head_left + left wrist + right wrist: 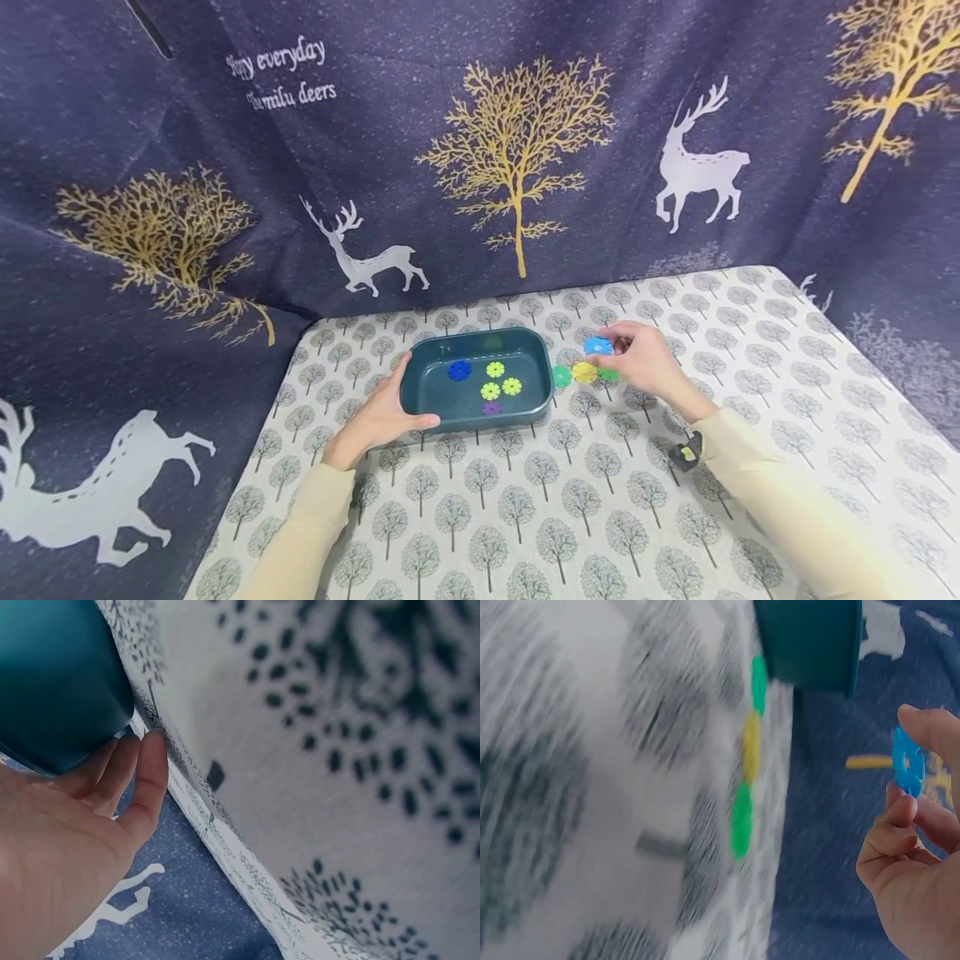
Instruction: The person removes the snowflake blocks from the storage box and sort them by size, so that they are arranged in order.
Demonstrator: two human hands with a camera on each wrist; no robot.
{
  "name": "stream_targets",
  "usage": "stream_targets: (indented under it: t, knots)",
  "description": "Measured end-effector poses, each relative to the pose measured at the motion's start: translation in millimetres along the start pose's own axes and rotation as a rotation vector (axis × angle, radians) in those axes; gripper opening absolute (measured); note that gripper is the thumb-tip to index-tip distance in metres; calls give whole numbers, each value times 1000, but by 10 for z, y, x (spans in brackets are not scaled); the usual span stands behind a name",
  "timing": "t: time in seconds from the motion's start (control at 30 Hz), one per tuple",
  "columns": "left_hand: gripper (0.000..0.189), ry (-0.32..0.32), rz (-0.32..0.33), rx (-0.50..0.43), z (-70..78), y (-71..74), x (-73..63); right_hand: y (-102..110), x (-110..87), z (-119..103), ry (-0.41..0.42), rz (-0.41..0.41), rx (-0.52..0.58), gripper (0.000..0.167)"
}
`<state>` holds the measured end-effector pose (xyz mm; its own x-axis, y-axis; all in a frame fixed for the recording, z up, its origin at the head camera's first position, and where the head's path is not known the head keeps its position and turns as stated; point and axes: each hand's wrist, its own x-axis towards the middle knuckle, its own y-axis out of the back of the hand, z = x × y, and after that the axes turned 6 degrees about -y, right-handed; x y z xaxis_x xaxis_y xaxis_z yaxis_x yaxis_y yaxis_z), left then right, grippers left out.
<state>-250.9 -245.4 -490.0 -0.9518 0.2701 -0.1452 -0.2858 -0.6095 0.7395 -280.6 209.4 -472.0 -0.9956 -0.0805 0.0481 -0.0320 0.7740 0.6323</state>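
My right hand [643, 360] pinches a light-blue snowflake building disc [597, 346] between thumb and fingers, held above the table; the right wrist view shows the disc [908, 763] nearly edge-on. Below it, a yellow disc [584, 372] lies in a row between a green disc [562, 377] and another green disc [608, 375], partly under the hand in the head view. At the left end of a dark teal plastic bin [480, 423], my left hand [381, 414] grips the wall, thumb along the near side. Inside lie a dark-blue disc [460, 371], several yellow-green discs [490, 392] and a purple disc [492, 407].
A white tablecloth [525, 517] printed with grey trees covers the table. Behind and to the left hangs a dark-blue curtain [465, 208] with gold trees and white deer. The row of discs lies just right of the bin.
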Motion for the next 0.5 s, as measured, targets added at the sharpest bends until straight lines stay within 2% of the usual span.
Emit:
stream_targets:
  t: [0.27, 0.5]
  knots:
    - [135, -19, -12, -1, -15, -1, 10, 267, 40, 399, -76, -10, -69, 58]
    - [137, -11, -7, 12, -27, -19, 23, 336, 80, 597, -112, -82, -109, 58]
